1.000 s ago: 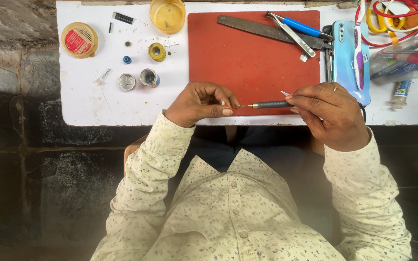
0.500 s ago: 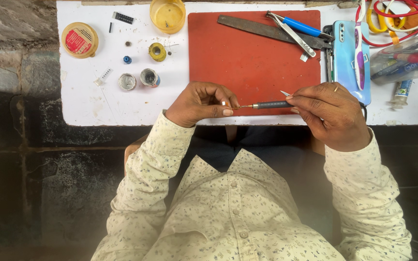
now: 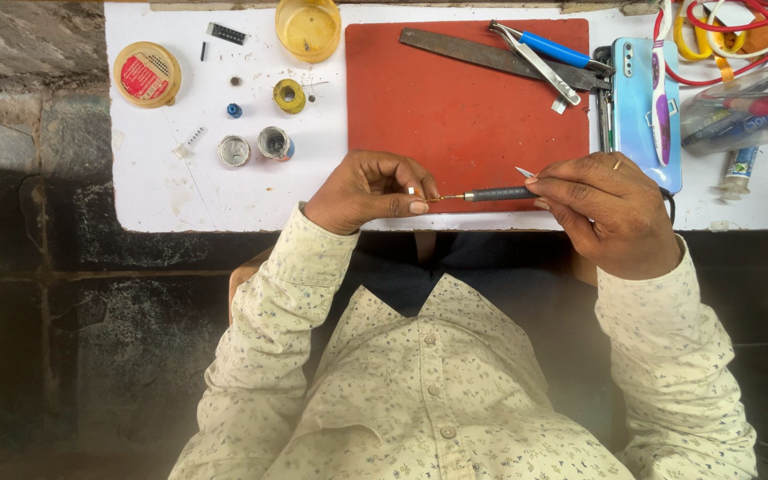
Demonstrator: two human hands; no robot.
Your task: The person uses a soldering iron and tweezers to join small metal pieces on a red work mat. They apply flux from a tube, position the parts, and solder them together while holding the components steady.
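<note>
My right hand (image 3: pixel 611 209) grips a thin screwdriver (image 3: pixel 493 194) by its dark ribbed handle, held level over the near edge of the red mat (image 3: pixel 464 116). A small silver tip sticks out above my right fingers. My left hand (image 3: pixel 371 189) is curled at the screwdriver's brass-coloured tip, with the thumb and forefinger pinched there on something small and pale; I cannot tell what it is. Both hands hover above the front edge of the white table (image 3: pixel 171 191).
On the mat's far side lie a flat metal file (image 3: pixel 482 52) and blue-handled tweezers (image 3: pixel 548 49). A blue phone (image 3: pixel 637 107) lies to the right beside tangled wires and tubes. To the left are a round yellow tin (image 3: pixel 147 75), a yellow cup (image 3: pixel 308 27), a solder spool (image 3: pixel 289 95) and small metal caps.
</note>
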